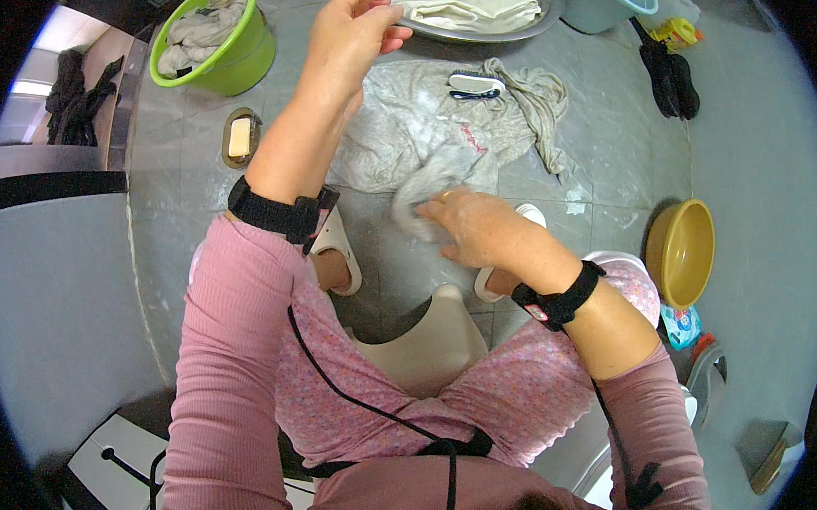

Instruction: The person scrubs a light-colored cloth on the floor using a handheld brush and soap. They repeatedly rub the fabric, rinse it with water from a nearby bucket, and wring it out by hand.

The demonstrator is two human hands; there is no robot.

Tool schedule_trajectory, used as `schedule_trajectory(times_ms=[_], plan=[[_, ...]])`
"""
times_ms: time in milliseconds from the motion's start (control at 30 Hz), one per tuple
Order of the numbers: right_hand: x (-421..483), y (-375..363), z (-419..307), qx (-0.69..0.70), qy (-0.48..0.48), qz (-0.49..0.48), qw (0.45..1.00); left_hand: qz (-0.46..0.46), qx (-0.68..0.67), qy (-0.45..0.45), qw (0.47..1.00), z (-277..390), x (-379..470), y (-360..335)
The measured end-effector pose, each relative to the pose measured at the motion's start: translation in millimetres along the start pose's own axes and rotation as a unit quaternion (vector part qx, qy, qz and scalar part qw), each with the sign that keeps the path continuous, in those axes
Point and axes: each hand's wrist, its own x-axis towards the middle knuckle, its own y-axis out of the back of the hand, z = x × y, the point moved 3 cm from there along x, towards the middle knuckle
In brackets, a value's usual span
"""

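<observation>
A wet light-grey knit garment [424,109] with red lettering lies spread on the tiled floor before me. My right hand [477,224] grips a bunched part of its near edge; both hand and cloth are blurred there. Resting on the garment's far part is a scrub brush [475,85] with a white back. My left hand [359,34] is raised beyond the garment's far left side, fingers loosely curled and apart, with nothing visible in them. It overlaps the near left rim of a metal basin [492,34] that holds folded white cloth [466,2]; contact cannot be told.
On the left stand a green bucket [241,62] of grey cloth and a soap dish [231,153] with a yellow soap bar [239,137]. To the right are black shoes [670,82] and a mustard-yellow basin [692,255]. A light-blue tub [599,11] is at the back.
</observation>
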Motion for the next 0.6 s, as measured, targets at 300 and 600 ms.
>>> schedule_trajectory(times_ms=[300, 600], plan=[[7.0, -20.6, 15.8, -0.145, -0.104, -0.151, 0.972, -0.025, 0.000, 0.021, 0.999, 0.9, -3.6, -4.5], [17.9, -31.5, 4.2, -0.121, -0.073, -0.178, 0.974, -0.069, -0.008, 0.012, 0.998, 1.7, -6.1, -4.2]])
